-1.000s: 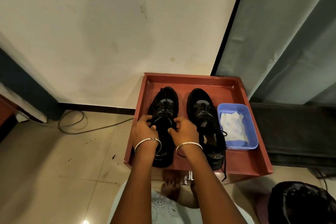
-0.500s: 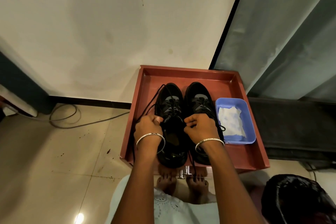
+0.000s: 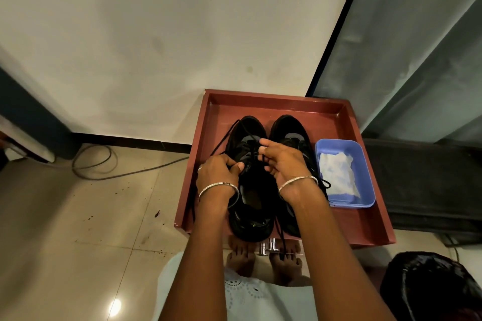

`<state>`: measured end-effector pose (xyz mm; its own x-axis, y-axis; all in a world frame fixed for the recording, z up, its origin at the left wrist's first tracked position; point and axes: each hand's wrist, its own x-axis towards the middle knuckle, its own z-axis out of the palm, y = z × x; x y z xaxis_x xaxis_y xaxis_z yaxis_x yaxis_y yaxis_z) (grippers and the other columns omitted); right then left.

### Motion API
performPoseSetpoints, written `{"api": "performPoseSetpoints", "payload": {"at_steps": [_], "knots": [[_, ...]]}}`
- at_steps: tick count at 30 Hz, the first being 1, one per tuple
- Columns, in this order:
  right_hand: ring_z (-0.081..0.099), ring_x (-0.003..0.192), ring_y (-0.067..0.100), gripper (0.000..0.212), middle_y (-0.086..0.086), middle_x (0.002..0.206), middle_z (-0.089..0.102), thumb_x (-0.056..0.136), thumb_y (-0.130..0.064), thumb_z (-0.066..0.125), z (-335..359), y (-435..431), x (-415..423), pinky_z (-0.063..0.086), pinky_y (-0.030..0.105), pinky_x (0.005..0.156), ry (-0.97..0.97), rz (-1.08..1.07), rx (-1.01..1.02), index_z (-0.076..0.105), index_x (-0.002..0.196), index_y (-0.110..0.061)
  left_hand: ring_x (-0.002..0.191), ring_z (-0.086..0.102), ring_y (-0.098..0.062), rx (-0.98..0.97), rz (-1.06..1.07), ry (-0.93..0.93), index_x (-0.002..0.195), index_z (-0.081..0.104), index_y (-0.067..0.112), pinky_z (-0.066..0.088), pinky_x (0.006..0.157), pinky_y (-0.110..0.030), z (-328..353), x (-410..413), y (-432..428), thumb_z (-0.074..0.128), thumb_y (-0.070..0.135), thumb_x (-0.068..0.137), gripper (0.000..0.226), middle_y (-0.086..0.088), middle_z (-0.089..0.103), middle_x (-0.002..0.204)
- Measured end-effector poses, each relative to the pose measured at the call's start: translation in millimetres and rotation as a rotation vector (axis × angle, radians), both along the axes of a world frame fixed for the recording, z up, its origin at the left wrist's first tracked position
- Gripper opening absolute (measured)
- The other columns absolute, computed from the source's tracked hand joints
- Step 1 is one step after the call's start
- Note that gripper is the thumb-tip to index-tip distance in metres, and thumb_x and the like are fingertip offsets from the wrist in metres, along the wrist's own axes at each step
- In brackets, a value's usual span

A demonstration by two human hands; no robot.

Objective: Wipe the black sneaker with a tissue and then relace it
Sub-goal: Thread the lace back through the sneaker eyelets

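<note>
Beige floor tiles and a pale wall surround a red tray [image 3: 273, 104], and on it the black sneaker [image 3: 255, 203] stands directly under both hands, its toe pointing away from them. The left hand [image 3: 219, 172] is curled around one strand of the lace [image 3: 223, 138], which runs from this hand up toward the toe, while the right hand [image 3: 284, 164] pinches the lace with its fingertips over the tongue. A second sneaker [image 3: 289, 128] lies partly under the right hand, and further to the right of that hand a blue box [image 3: 352, 204] holds a white tissue [image 3: 339, 174].
</note>
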<state>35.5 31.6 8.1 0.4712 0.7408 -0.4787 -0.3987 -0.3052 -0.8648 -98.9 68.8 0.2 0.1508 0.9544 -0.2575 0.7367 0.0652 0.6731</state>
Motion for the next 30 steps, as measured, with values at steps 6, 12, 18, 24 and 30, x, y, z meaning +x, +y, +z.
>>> {"api": "performPoseSetpoints", "payload": {"at_steps": [6,12,18,24,30], "knots": [[0.056,0.063,0.008,0.03,0.001,0.099,0.073,0.091,-0.031,0.065,18,-9,11,0.035,0.024,0.06,0.217,0.086,0.078,0.066,0.119,-0.019,0.097,0.065,-0.033,-0.001,0.069,0.036,0.082,0.07,0.014,0.052,0.088,-0.048,-4,5,2,0.062,0.046,0.092,0.035,-0.01,0.072,0.091],[0.055,0.07,0.009,0.042,-0.005,0.081,0.066,0.095,-0.03,0.054,43,-35,44,0.041,0.023,0.065,0.289,-0.106,0.52,0.057,0.134,-0.014,0.095,0.066,-0.034,0.015,0.08,0.167,0.086,0.073,0.011,0.053,0.086,-0.05,-2,9,5,0.057,0.06,0.089,0.051,-0.012,0.073,0.09],[0.05,0.052,0.014,0.038,0.002,0.055,0.056,0.104,-0.038,0.043,61,-79,84,0.042,0.025,0.06,0.049,-0.136,0.47,0.07,0.114,-0.013,0.089,0.068,-0.029,0.051,0.101,0.24,0.084,0.073,0.015,0.053,0.086,-0.046,-3,10,7,0.053,0.066,0.087,0.055,-0.005,0.074,0.085],[0.069,0.053,0.027,0.032,0.027,0.077,0.071,0.104,-0.034,0.042,68,-103,76,0.053,0.027,0.044,-0.238,0.425,-0.417,0.056,0.119,-0.01,0.11,0.061,-0.032,0.053,0.161,0.43,0.106,0.067,0.011,0.037,0.1,-0.046,8,12,1,0.058,0.052,0.092,0.044,-0.012,0.07,0.107],[0.06,0.077,0.03,0.034,0.016,0.092,0.067,0.095,-0.044,0.06,46,-84,78,0.043,0.032,0.065,-1.085,0.155,-0.672,0.073,0.104,-0.014,0.098,0.066,-0.029,0.139,0.128,0.232,0.09,0.07,0.019,0.05,0.091,-0.046,3,13,8,0.068,0.039,0.089,0.021,-0.007,0.073,0.093]]}}
